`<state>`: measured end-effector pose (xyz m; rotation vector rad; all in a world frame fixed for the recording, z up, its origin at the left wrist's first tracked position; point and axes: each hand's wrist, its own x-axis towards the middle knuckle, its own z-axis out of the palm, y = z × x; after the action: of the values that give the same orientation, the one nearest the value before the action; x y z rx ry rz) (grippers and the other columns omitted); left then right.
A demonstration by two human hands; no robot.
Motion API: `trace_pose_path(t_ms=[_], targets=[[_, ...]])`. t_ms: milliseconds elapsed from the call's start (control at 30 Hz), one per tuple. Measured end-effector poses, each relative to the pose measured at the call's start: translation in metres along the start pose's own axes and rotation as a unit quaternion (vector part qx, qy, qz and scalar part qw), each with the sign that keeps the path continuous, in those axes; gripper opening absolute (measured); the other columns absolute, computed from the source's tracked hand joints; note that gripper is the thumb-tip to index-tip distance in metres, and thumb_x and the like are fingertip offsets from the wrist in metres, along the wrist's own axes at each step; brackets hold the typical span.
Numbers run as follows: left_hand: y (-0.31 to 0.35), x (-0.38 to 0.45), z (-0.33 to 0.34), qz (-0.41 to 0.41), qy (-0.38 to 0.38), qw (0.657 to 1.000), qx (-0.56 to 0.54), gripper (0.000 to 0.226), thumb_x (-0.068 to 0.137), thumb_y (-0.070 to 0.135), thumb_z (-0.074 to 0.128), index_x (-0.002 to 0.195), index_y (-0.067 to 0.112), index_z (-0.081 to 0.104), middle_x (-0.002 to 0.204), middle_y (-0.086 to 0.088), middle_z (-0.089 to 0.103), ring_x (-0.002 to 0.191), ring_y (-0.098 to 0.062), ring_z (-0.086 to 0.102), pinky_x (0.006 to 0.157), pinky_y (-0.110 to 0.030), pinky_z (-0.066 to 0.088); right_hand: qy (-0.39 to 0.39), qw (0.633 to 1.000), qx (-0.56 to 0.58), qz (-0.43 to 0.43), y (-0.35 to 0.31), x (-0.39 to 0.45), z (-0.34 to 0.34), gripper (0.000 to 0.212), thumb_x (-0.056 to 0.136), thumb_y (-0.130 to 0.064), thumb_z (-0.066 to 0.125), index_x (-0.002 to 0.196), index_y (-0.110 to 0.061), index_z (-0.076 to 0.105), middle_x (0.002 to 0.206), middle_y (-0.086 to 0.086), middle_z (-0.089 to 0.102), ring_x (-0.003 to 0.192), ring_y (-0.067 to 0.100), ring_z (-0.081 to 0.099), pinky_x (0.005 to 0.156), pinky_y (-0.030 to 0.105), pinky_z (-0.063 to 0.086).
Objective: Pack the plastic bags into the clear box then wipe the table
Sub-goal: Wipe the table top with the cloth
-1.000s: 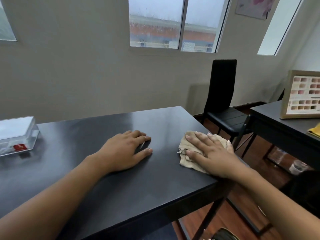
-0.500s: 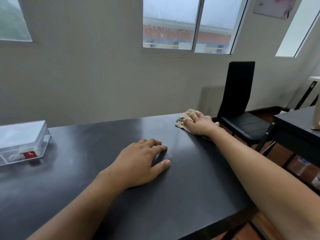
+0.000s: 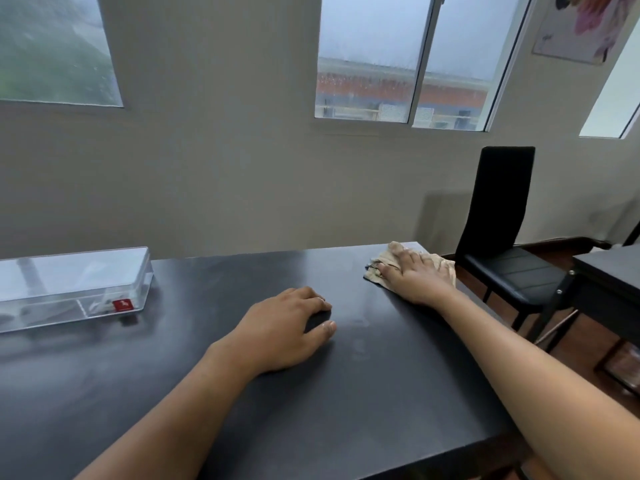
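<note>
My right hand (image 3: 414, 280) presses flat on the tan cloth (image 3: 438, 268) at the table (image 3: 346, 393)'s far right corner — I could push it off the edge. Left hand (image 3: 287, 329) rests empty, palm down. The clear box (image 3: 74, 287) sits far left — contents hard to read through glare.

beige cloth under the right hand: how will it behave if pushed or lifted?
The beige cloth is probably floppy: it lies crumpled, with folds bunching beyond the flat right hand. Pushed, it likely slides easily over the smooth dark table, though loose edges may fold under. Lifted, it would probably drape and weigh little.
</note>
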<state>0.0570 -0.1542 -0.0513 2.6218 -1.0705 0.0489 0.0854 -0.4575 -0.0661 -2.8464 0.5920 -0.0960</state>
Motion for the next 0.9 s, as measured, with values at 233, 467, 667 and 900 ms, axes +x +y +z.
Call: trace_pose_path(t_ms=[233,467,667,900], targets=[[-0.016,-0.048,-0.012,-0.021,-0.007,0.999,0.029,0.052,0.097,0.063,0.036,0.141,0.038,0.050,0.140,0.022,0.048,0.132,-0.004,0.045,0.098,-0.039,0.050,-0.044,0.996,-0.014,-0.076,-0.030,-0.064,0.005,0.069,0.094,-0.074,0.022,0.157,-0.047,0.014,0.171,-0.014,0.005,0.158,0.018,-0.001,0.120,0.064,-0.010],[-0.040,-0.121,-0.029,-0.045,0.041,0.998,0.012,0.050,0.099,0.061,0.033,0.140,0.039,0.051,0.138,0.027,0.048,0.127,0.004,0.046,0.100,-0.028,0.047,-0.068,0.977,-0.023,-0.202,-0.089,-0.148,0.021,0.061,0.097,-0.066,0.022,0.155,-0.056,0.006,0.170,-0.017,-0.008,0.157,0.015,-0.015,0.120,0.062,-0.015],[-0.066,-0.202,-0.043,-0.114,0.081,0.990,-0.004,0.050,0.098,0.065,0.030,0.139,0.046,0.050,0.139,0.036,0.044,0.128,0.013,0.042,0.101,-0.024,0.047,-0.045,0.951,-0.017,-0.306,-0.143,-0.199,0.035,0.065,0.086,-0.075,0.010,0.150,-0.066,0.009,0.165,-0.014,0.010,0.154,0.016,0.000,0.124,0.041,-0.002],[-0.116,-0.291,-0.062,-0.218,0.155,0.963,0.000,0.045,0.097,0.064,0.033,0.123,0.044,0.062,0.123,0.035,0.054,0.116,0.011,0.051,0.098,-0.022,0.047,-0.058,0.903,-0.037,-0.425,-0.216,-0.224,0.049,0.069,0.091,-0.070,0.009,0.158,-0.052,0.009,0.164,-0.020,0.017,0.152,0.009,0.011,0.123,0.038,0.009]])
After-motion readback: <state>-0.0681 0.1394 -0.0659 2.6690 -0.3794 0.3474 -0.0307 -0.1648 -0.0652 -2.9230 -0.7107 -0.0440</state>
